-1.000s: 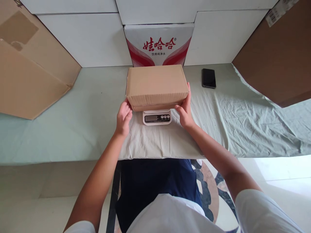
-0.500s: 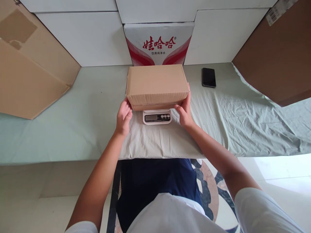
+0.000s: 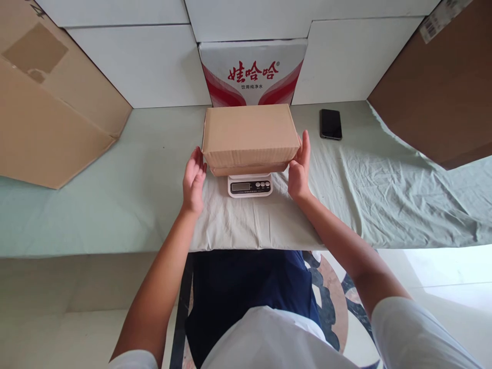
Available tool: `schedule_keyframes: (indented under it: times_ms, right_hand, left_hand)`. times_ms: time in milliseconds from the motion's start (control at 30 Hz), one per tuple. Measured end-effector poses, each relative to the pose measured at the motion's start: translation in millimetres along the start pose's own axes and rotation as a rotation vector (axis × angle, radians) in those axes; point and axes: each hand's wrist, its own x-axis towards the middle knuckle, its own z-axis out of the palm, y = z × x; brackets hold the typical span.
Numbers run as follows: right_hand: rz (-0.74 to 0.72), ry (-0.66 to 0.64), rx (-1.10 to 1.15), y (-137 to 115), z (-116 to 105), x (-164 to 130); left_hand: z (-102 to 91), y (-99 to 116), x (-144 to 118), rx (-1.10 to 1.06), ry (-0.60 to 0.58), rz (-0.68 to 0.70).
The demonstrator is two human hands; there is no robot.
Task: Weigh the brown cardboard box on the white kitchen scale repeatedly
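Note:
A closed brown cardboard box (image 3: 249,128) rests on a small white digital scale (image 3: 250,193), hiding the scale's weighing plate. The scale's dark front panel with its display and round buttons shows below the box; no digits can be made out. My left hand (image 3: 194,182) is at the box's left side, fingers stretched out and close to its lower corner. At the right side, my right hand (image 3: 300,171) has its fingers extended upward beside the box's edge. Neither hand grips the box; whether the fingertips still touch it I cannot tell.
A black phone (image 3: 330,124) lies on the pale green cloth (image 3: 154,205) to the right. Large cardboard pieces stand at the left (image 3: 65,118) and right (image 3: 434,102). Behind the box is a white and red carton (image 3: 251,54) against white panels (image 3: 357,61).
Both hands have loosened from the box's sides, and the fingers have straightened. My right thumb has come away from the box's front. The box stays on the scale.

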Motion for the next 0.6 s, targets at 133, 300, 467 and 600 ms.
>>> schedule_keyframes:
  times_ms: [133,300,467,600]
  right_hand:
    - [0.001,0.024,0.029,0.6,-1.3,-0.3]
    - [0.032,0.041,0.057,1.0,-0.6,-1.0]
    - [0.045,0.02,0.072,-1.0,1.1,-2.6]
    - [0.026,-0.008,0.014,-1.3,1.1,-3.2]
  left_hand:
    - [-1.5,0.3,-0.9,0.017,0.008,-0.017]
    - [-2.7,0.6,-1.0,0.052,0.002,-0.017]
    - [-3.2,0.4,-0.9,0.046,-0.01,0.002]
    - [-3.4,0.9,-0.6,0.072,-0.012,0.004]
